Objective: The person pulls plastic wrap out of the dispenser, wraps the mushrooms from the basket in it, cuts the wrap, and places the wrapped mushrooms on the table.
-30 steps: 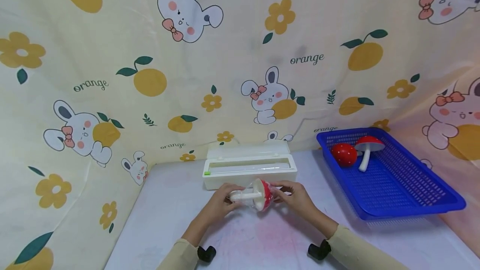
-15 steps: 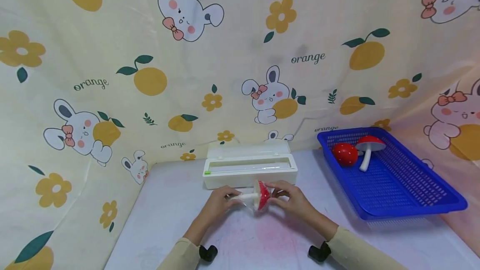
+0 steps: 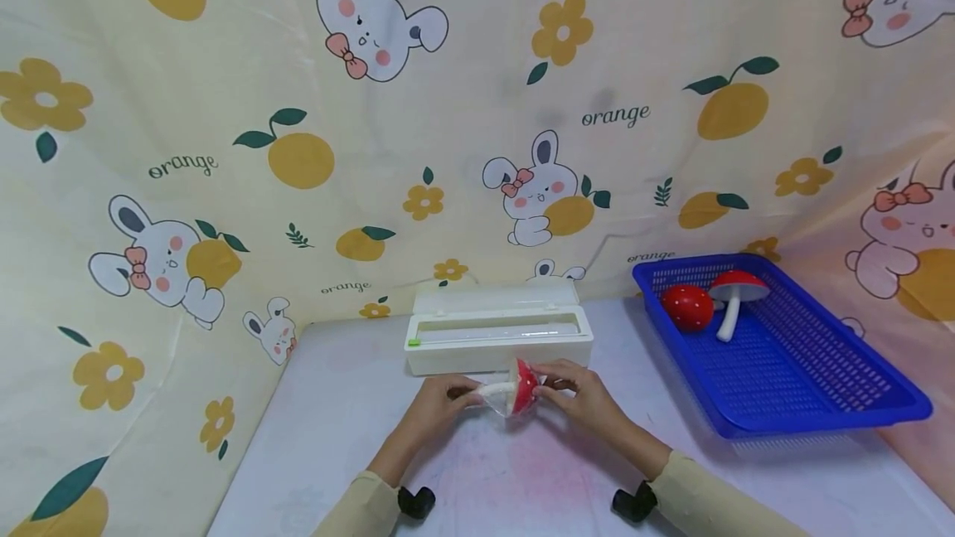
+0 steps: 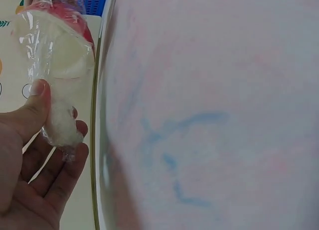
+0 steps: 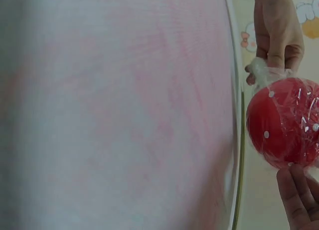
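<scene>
A toy mushroom [image 3: 525, 389] with a red, white-dotted cap lies sideways between my hands, over the table in front of a white box. Clear cling film wraps it, wrinkled and shiny over the cap [image 5: 279, 120] in the right wrist view. My left hand [image 3: 434, 406] pinches the end of the white stem; in the left wrist view its thumb lies along the film-covered stem [image 4: 62, 117], other fingers behind. On the cap side, my right hand [image 3: 589, 398] holds the cap between thumb and fingers, its fingertips right at the cap's edge in the right wrist view.
Behind the hands stands the white cling film box [image 3: 500, 355], lid up, with a film roll inside. At right, a blue plastic basket [image 3: 813, 425] contains two unwrapped toy mushrooms [image 3: 687, 307]. A patterned cloth [image 3: 448, 123] hangs behind the white table [image 3: 336, 437].
The mushroom has turned slightly between the hands, so more of its red cap shows and less of its underside. The film lies closer around it. Both hands stay at the same ends.
</scene>
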A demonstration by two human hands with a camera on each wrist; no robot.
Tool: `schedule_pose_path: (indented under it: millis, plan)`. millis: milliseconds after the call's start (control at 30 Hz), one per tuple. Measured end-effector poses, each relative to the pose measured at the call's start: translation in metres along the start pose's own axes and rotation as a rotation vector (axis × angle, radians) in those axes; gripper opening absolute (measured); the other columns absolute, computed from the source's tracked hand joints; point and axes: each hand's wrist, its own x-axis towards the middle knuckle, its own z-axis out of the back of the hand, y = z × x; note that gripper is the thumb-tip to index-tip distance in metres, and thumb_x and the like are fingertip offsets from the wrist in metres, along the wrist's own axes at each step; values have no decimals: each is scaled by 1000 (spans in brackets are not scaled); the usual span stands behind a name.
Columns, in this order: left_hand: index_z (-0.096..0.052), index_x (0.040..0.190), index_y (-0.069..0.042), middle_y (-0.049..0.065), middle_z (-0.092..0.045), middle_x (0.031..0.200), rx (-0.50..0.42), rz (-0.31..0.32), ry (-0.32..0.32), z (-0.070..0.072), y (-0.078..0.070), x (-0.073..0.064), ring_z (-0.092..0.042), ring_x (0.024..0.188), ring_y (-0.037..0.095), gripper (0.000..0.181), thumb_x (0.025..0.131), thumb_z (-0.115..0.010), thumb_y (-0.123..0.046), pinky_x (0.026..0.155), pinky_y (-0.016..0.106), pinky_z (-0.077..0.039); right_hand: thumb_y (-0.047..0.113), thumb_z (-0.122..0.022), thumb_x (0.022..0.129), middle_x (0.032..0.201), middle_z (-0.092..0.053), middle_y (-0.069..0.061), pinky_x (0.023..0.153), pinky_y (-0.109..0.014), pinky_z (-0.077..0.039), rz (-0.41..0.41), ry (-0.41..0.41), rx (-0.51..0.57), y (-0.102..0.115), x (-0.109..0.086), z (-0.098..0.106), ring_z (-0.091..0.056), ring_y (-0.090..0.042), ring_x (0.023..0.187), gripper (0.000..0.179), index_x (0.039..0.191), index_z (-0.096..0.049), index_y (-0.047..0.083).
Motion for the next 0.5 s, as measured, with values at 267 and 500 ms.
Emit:
schedule_pose_path:
  millis: [267, 500]
  plan:
    - [-76, 116, -14, -1, -79, 105, 2, 23, -5, -3, -2, -5, -70, 89, 10, 24, 99, -79, -30, 82, 29, -59, 12, -98, 78, 132, -68, -10, 84, -44, -64, 107, 76, -96, 0, -1, 1, -69, -24, 105, 83, 151, -59, 4]
    - [-71, 118, -20, -2, -74, 116, -6, 50, 31, -3, -8, -5, -71, 101, 16, 23, 100, -79, -32, 89, 37, -61, 11, -97, 77, 132, -63, -12, 81, -41, -65, 79, 36, -69, 4, 1, 1, -70, -22, 101, 84, 151, -58, 8]
